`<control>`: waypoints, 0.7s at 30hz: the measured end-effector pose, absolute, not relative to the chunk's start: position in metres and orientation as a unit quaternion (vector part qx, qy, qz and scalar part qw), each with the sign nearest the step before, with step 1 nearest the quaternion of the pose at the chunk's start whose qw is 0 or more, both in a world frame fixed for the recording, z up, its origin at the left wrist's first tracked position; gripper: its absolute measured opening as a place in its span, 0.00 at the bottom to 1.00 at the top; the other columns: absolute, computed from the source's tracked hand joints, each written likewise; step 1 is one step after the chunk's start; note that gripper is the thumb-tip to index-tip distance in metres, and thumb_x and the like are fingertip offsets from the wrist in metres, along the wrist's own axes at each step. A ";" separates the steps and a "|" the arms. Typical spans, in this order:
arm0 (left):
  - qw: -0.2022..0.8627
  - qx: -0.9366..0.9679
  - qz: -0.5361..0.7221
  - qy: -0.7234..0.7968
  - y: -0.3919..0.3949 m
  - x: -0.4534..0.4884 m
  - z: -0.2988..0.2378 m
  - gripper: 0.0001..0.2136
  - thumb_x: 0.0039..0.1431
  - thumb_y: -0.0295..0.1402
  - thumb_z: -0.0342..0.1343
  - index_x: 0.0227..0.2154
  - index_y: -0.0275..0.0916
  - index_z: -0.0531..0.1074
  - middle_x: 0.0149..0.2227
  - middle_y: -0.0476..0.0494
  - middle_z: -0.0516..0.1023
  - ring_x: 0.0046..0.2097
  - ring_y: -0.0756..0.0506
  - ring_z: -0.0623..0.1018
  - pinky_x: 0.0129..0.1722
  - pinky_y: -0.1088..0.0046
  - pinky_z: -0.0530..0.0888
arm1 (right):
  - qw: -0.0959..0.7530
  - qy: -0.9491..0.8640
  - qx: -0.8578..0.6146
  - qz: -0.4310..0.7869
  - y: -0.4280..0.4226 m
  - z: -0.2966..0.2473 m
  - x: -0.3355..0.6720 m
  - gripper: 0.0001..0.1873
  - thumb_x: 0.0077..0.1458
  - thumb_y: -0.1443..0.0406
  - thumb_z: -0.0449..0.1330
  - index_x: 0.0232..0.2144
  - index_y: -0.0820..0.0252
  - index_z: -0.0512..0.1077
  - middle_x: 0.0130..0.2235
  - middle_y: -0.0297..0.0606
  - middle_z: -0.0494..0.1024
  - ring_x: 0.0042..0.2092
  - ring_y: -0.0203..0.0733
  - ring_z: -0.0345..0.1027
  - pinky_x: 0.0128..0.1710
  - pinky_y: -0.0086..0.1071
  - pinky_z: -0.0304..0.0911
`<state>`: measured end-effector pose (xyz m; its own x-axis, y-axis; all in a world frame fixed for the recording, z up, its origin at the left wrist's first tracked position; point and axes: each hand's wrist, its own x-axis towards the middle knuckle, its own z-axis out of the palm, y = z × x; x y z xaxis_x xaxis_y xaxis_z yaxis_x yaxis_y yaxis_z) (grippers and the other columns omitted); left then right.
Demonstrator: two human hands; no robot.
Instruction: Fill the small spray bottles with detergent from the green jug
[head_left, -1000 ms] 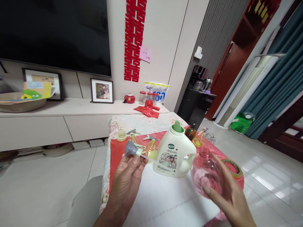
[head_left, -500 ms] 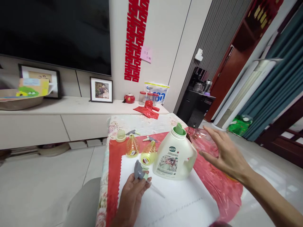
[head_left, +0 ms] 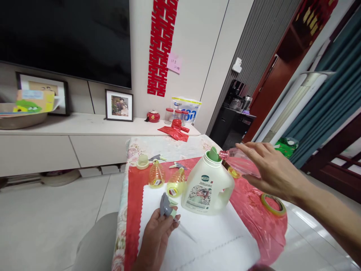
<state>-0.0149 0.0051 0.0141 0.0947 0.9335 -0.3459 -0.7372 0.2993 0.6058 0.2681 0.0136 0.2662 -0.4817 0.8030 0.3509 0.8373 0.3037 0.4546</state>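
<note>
My left hand (head_left: 159,229) is closed around a grey and pale green trigger spray head (head_left: 167,207), its thin clear dip tube pointing down to the right over white paper. On the right, my right hand (head_left: 272,173) grips a clear pinkish plastic bottle (head_left: 239,160) between thumb and fingers. That bottle lies tilted almost level, its neck pointing left beside the mouth of a large cream detergent jug (head_left: 208,184). The jug stands uncapped, a green pour spout (head_left: 213,153) in its opening. Left of it are two yellow ribbed bottles, one upright (head_left: 156,175) and one tilted (head_left: 176,183).
A pale jug cap (head_left: 142,162) and two more spray heads (head_left: 158,157) (head_left: 177,165) lie behind the bottles. Tape rolls (head_left: 273,205) (head_left: 234,172) rest on red plastic film (head_left: 248,210). Red-lidded jars (head_left: 168,116) and a red pot (head_left: 153,116) stand on the cabinet.
My right hand has moved the clear bottle, turning its neck left toward the jug's mouth; both tape rolls now show more plainly. My left hand stays almost still with the spray head.
</note>
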 end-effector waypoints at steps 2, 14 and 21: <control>0.726 0.139 0.575 0.351 0.005 -0.015 0.014 0.25 0.36 0.35 0.78 0.39 0.36 0.77 0.42 0.41 0.83 0.39 0.43 0.83 0.40 0.68 0.78 | 0.011 -0.806 -0.509 -0.301 0.014 0.273 0.265 0.35 0.58 0.60 0.56 0.66 0.59 0.56 0.57 0.53 0.68 0.54 0.59 0.62 0.47 0.51 0.65; 0.730 0.144 0.570 0.348 0.005 -0.015 0.013 0.25 0.37 0.36 0.78 0.39 0.36 0.77 0.41 0.41 0.83 0.39 0.43 0.82 0.40 0.69 0.77 | -0.070 -0.803 -0.498 -0.320 0.017 0.301 0.246 0.32 0.55 0.62 0.57 0.62 0.58 0.62 0.55 0.50 0.71 0.50 0.56 0.65 0.40 0.43 0.63; 0.732 0.143 0.568 0.347 0.005 -0.015 0.011 0.25 0.37 0.36 0.77 0.39 0.36 0.77 0.41 0.42 0.83 0.40 0.43 0.82 0.40 0.69 0.77 | -0.113 -0.797 -0.490 -0.335 0.023 0.310 0.240 0.31 0.55 0.61 0.59 0.62 0.54 0.63 0.52 0.48 0.73 0.50 0.56 0.65 0.38 0.40 0.59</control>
